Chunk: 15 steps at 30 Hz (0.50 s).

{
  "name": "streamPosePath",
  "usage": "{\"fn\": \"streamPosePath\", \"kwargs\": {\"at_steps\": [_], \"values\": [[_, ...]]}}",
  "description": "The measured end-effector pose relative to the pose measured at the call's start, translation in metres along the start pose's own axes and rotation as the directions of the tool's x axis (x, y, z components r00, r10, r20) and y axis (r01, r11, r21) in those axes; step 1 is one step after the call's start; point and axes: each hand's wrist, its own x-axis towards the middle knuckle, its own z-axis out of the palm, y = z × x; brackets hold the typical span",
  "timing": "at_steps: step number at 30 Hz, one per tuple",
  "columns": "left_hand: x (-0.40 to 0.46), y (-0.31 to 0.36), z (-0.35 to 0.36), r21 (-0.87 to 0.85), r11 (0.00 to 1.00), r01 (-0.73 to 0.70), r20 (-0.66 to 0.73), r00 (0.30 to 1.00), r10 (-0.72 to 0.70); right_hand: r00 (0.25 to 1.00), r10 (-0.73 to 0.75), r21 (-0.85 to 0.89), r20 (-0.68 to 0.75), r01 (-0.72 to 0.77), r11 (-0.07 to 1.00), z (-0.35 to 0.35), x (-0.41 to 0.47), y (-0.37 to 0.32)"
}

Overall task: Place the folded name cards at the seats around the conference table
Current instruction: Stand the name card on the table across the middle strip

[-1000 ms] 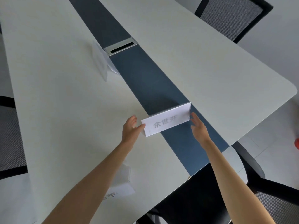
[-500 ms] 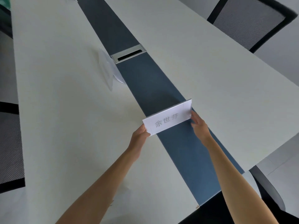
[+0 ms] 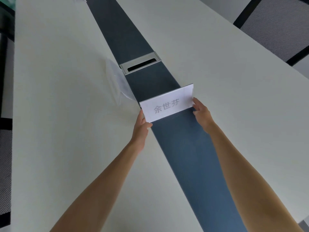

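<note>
a folded name card (image 3: pixel 167 103) was held btwn both hands over the dark blue centre strip (image 3: pixel 189 148) of the white worktop (image 3: pixel 58 131). the left hand (image 3: pixel 142 127) was closed on the card's lower left corner, thumb on the front face, fingers behind. the right hand (image 3: pixel 201 113) was closed on the card's right edge, fingertips pinching it. the card was seen w/ its printed face toward the camera, three grey characters on it, top edge tilted up to the right. whether its lower edge touched the strip could not be told.

a silver cable port (image 3: pixel 140 63) w/ a black slot was set in the strip just beyond the card. a second white card (image 3: pixel 117 81) stood on the worktop to the left of the port, beside the strip; it was blurred, no print made out. a mesh-backed chair (image 3: pixel 275 27) was seen at the far right side of the worktop, and part of another chair (image 3: pixel 5 173) at the left edge. both forearms were bare.
</note>
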Motion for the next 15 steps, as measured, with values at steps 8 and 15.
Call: {"fn": "streamPosePath", "kwargs": {"at_steps": [8,15], "values": [[0.021,-0.005,-0.007,-0.043,0.998,-0.048,0.004,0.999,0.048,0.999,-0.013,-0.058,0.045,0.015,0.998,0.010,0.027,-0.013],[0.023,-0.001,-0.004,-0.102,0.993,-0.063,-0.014,0.998,0.062,0.998,-0.041,-0.043,0.049,0.043,0.998,0.016,0.026,-0.007]]}}
